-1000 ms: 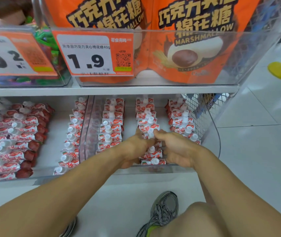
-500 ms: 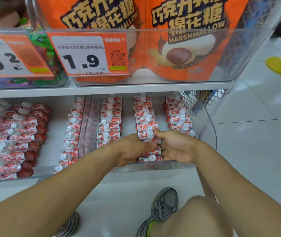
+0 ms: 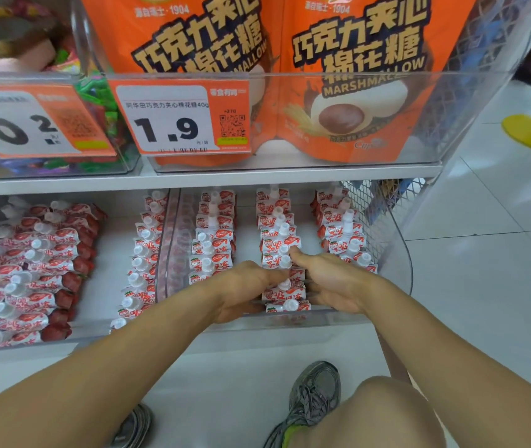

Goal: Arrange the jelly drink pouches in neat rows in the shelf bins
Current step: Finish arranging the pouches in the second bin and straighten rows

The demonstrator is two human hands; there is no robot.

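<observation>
Red-and-white jelly drink pouches with white caps stand in three rows inside the clear right bin [image 3: 400, 253]: a left row [image 3: 212, 240], a middle row [image 3: 278, 227] and a right row [image 3: 341, 227]. My left hand [image 3: 244, 286] presses against the left side of the middle row's front pouches [image 3: 285, 294]. On the other side of those same pouches my right hand [image 3: 332, 279] does the same, thumb on top. Both hands squeeze the pouches between them. The left bin [image 3: 109, 286] holds one upright row [image 3: 143, 263] and a loose pile [image 3: 31, 263].
Above, a shelf carries orange marshmallow bags [image 3: 348, 76] in a clear bin with a 1.9 price tag [image 3: 177, 118], beside a candy bin [image 3: 96, 124]. A wire mesh panel [image 3: 383, 215] sits behind the right bin. My shoe [image 3: 316, 392] and knee are below; white floor tiles lie right.
Both hands have stayed clamped around the front of the middle row, shifting slightly. The camera has drifted a little, so the shelf sits lower in view.
</observation>
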